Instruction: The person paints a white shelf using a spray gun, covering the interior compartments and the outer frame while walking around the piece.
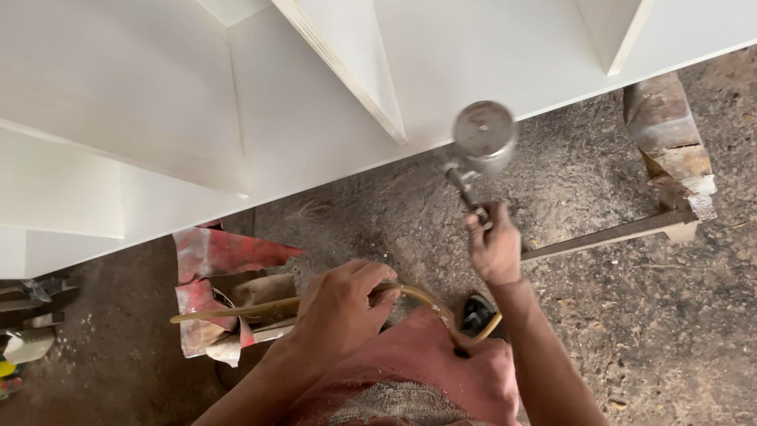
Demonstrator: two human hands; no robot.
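While aimed at the white shelf unit (223, 46), spray gun (481, 143) gripped in right hand (495, 247), seemingly mid-coat. Left hand (341, 309), fingers clenched, holding the hose (252, 310); next calls for steady passes with slack fed.

Left hand (343, 309) sits low at centre frame, fingers curled shut, knuckles toward 12 o'clock — forearm running back to 7 o'clock. Right hand (495, 249) raised higher, toward 1 o'clock of the left, fist closed, wrist bent — forearm bare, slanting down to 5 o'clock. Hands near, not touching.
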